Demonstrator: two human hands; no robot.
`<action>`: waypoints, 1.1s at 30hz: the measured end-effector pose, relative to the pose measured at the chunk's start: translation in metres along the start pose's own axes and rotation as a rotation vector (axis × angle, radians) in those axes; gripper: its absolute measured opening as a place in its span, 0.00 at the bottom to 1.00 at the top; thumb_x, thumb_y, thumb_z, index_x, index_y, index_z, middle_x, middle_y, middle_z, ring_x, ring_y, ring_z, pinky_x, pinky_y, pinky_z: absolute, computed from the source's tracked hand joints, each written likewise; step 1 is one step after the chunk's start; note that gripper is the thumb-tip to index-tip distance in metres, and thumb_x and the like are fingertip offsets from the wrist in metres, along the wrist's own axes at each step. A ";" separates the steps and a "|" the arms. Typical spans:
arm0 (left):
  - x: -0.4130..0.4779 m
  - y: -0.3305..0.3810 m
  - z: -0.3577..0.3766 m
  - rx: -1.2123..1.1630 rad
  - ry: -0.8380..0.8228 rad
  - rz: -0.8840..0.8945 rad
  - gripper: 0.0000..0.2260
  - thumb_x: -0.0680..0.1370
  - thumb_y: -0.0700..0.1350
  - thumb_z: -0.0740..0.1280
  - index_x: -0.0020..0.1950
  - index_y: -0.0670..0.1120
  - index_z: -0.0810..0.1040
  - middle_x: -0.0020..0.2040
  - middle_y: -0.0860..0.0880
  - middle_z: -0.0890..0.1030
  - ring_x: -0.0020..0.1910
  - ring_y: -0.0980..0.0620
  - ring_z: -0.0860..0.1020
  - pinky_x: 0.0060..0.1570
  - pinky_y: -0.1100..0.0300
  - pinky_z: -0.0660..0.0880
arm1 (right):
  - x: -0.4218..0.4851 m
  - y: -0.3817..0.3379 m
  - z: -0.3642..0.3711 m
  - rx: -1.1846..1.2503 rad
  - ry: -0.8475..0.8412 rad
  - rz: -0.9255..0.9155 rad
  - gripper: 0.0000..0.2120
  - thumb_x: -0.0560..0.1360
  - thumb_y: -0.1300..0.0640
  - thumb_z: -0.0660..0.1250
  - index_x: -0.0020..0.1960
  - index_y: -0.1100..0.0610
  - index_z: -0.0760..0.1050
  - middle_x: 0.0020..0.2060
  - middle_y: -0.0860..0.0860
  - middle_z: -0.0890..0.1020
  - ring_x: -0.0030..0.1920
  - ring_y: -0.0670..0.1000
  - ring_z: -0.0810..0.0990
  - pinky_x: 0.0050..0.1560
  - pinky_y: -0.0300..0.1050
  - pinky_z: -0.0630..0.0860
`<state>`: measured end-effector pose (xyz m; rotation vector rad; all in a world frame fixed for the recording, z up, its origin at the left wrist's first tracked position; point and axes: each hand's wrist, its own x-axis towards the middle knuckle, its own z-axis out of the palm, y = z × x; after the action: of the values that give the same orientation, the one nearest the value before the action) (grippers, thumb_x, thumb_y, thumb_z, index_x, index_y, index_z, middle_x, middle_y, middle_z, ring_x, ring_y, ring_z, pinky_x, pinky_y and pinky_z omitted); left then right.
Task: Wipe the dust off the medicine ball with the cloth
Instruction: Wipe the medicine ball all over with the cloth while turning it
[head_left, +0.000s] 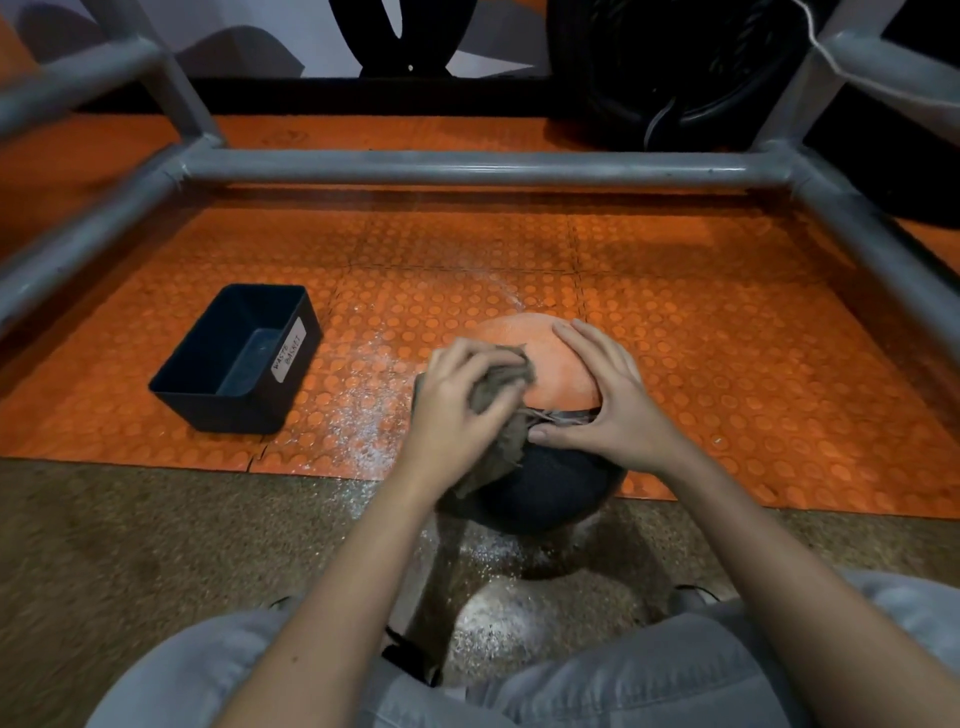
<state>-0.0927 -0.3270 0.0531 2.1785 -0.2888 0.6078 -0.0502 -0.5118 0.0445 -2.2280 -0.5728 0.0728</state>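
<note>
The medicine ball (545, 358), orange on its far half and dark on its near half, sits on the floor in front of me at the edge of the orange mat. My left hand (457, 410) grips a crumpled grey-brown cloth (501, 389) and presses it against the ball's left side; part of the cloth hangs down over the dark half. My right hand (608, 395) lies spread over the ball's right side with straight fingers, thumb along the seam.
A dark bin (236, 358) labelled as a waste basket stands on the orange studded mat (727, 332) to the left. White dust (363, 415) is scattered on the mat and on the speckled floor (156, 545). A grey pipe frame (467, 169) surrounds the area. My knees are below.
</note>
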 end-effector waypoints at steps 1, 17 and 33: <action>0.002 -0.009 -0.004 -0.065 0.045 -0.145 0.06 0.75 0.46 0.67 0.51 0.52 0.79 0.49 0.61 0.72 0.54 0.54 0.71 0.58 0.60 0.69 | -0.001 0.000 -0.001 0.000 -0.016 0.012 0.46 0.56 0.27 0.68 0.69 0.31 0.51 0.74 0.40 0.54 0.74 0.43 0.48 0.74 0.56 0.50; 0.012 -0.014 -0.009 -0.160 0.115 -0.339 0.06 0.77 0.42 0.67 0.51 0.51 0.79 0.50 0.56 0.75 0.51 0.63 0.72 0.58 0.64 0.71 | -0.002 -0.005 -0.005 0.001 -0.047 0.029 0.47 0.57 0.33 0.73 0.69 0.32 0.51 0.75 0.39 0.52 0.74 0.44 0.47 0.74 0.57 0.49; 0.013 -0.023 -0.011 -0.267 0.170 -0.472 0.05 0.77 0.43 0.67 0.49 0.52 0.79 0.51 0.55 0.75 0.52 0.62 0.73 0.62 0.53 0.71 | -0.002 -0.006 -0.002 0.003 -0.054 0.033 0.47 0.53 0.26 0.66 0.67 0.29 0.50 0.74 0.37 0.51 0.74 0.42 0.46 0.73 0.57 0.48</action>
<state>-0.0762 -0.3041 0.0508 1.8338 0.2220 0.4512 -0.0538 -0.5111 0.0496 -2.2384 -0.5653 0.1515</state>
